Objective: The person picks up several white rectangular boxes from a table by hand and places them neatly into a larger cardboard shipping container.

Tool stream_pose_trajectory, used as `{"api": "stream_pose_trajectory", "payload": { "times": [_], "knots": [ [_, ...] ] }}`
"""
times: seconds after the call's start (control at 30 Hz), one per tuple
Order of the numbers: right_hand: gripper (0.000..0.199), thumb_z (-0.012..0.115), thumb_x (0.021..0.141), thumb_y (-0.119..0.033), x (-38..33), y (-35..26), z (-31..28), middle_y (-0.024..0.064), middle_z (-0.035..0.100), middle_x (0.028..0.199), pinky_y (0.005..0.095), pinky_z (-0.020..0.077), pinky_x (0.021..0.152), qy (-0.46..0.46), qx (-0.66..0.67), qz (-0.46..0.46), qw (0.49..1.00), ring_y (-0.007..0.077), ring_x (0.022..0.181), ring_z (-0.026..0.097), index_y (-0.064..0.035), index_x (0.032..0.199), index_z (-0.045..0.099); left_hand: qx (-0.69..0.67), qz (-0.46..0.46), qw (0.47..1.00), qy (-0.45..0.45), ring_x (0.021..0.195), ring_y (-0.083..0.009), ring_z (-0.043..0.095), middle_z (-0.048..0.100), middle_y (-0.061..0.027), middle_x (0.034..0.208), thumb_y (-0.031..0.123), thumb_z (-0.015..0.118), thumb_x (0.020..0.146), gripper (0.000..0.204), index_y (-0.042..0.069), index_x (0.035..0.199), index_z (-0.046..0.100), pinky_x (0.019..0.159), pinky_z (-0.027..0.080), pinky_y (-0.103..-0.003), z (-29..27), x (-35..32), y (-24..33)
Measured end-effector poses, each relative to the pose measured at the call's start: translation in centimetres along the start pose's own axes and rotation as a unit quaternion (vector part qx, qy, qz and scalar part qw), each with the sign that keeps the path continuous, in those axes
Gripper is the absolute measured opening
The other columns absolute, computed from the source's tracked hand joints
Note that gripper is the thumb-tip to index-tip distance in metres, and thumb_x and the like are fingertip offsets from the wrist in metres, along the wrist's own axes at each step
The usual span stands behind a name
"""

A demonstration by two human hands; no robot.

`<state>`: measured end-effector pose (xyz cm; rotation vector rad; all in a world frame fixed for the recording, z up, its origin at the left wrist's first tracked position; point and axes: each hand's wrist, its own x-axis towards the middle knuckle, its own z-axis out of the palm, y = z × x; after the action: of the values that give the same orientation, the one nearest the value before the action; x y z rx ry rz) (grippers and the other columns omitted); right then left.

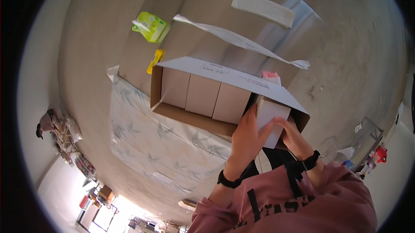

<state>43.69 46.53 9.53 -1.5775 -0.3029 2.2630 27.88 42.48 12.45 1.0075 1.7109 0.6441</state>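
Note:
A long open carton (194,118), white outside and brown inside, lies in front of me. Three plain white boxes (202,96) stand side by side in its left and middle part. Toward its right end, another white box (273,111) is gripped between my hands and sits tilted at the carton's opening. My left hand (246,131) presses against this box's left side, fingers reaching down beside it. On the right side, my right hand (295,137) holds it with the thumb near its front edge. Where the box's lower end rests is hidden.
Beyond the carton lie a yellow cutter-like tool (154,61), a bright green packet (150,27), a twisted white strip (242,40) and a flat white strip (263,8). A pink-edged piece (271,76) shows behind the carton. A leaf-patterned sheet (160,131) spreads at the near left.

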Motion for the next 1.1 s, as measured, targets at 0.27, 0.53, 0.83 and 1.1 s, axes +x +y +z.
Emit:
{"api": "stream_pose_trajectory", "payload": {
  "times": [0.27, 0.53, 0.83, 1.1],
  "knots": [
    [0.062, 0.074, 0.075, -0.016, 3.0, 0.6, 1.5, 0.0107, 0.055, 0.117, 0.0317, 0.0408, 0.095, 0.036, 0.053, 0.006, 0.998, 0.0195, 0.108, 0.053, 0.0003, 0.127, 0.044, 0.219, 0.091, 0.947, 0.215, 0.091, -0.034, 0.057, 0.058, -0.016, 0.106, 0.02, 0.064, 0.081, 0.043, 0.001, 0.118, 0.052, 0.078, 0.047, -0.041, 1.3, -1.1, -1.7],
    [0.048, 0.071, 0.077, -0.009, 8.0, 6.8, -4.0, 0.0089, 0.051, 0.126, 0.0333, 0.0384, 0.099, 0.053, 0.01, 0.009, 0.999, 0.0204, 0.115, 0.048, -0.0012, 0.12, 0.054, 0.296, 0.144, 0.907, 0.263, 0.086, -0.0271, 0.058, 0.059, -0.0083, 0.103, 0.009, 0.063, 0.075, 0.03, 0.007, 0.105, 0.06, 0.074, 0.045, -0.038, 3.3, -0.3, -2.8],
    [0.057, 0.069, 0.081, -0.019, 9.1, 8.8, -6.2, 0.0123, 0.044, 0.135, 0.0331, 0.0316, 0.105, 0.038, -0.324, -0.177, 0.929, 0.0239, 0.127, 0.039, -0.0025, 0.13, 0.046, 0.263, 0.151, 0.908, 0.288, 0.078, -0.0252, 0.059, 0.061, -0.0047, 0.094, 0.003, 0.061, 0.071, 0.022, 0.009, 0.092, 0.063, 0.069, 0.044, -0.037, 3.3, -0.1, -2.9],
    [0.065, 0.07, 0.081, -0.027, 8.4, 3.9, -0.4, 0.0127, 0.042, 0.138, 0.0322, 0.0301, 0.106, 0.097, -0.166, -0.166, 0.967, 0.0239, 0.13, 0.037, -0.0036, 0.135, 0.04, 0.243, 0.214, 0.902, 0.286, 0.078, -0.0218, 0.059, 0.061, -0.0028, 0.091, 0.0, 0.06, 0.071, 0.024, 0.011, 0.091, 0.063, 0.066, 0.043, -0.033, 3.1, -0.6, -3.5]
  ]
}}
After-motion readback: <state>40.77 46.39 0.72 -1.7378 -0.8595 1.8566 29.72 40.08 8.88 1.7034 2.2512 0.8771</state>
